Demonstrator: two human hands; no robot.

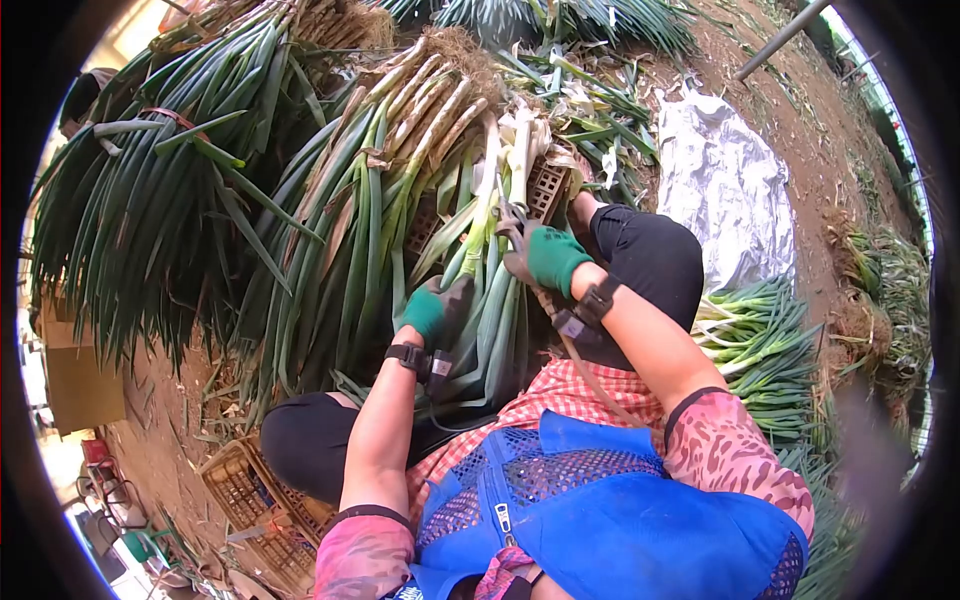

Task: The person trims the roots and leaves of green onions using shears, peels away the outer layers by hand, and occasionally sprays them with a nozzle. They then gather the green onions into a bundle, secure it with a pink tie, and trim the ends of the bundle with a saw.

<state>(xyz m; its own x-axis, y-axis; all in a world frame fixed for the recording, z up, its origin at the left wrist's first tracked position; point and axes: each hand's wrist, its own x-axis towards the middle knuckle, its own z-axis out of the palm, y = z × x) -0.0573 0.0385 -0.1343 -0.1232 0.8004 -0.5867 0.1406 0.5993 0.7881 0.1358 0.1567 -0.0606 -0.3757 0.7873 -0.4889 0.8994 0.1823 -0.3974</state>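
My left hand [437, 308], in a green and dark work glove, is closed round the green part of a large green onion [487, 185], its pale end pointing away from me. My right hand [548, 258], gloved alike, grips a grey air gun [512, 222] with a hose [585, 370] trailing back past my lap. The gun's tip lies right at the onion's white shank. Beyond my hands, a heap of unpeeled green onions [400, 130] leans with its roots away from me, over a brown plastic crate [546, 188].
A larger pile of green onions [130, 220] stands at left. White sacking [720, 190] covers ground at right, with cleaned green onions [760, 350] nearer me. A slatted crate [262, 505] sits by my left knee. Peeled leaves [620, 120] litter the soil.
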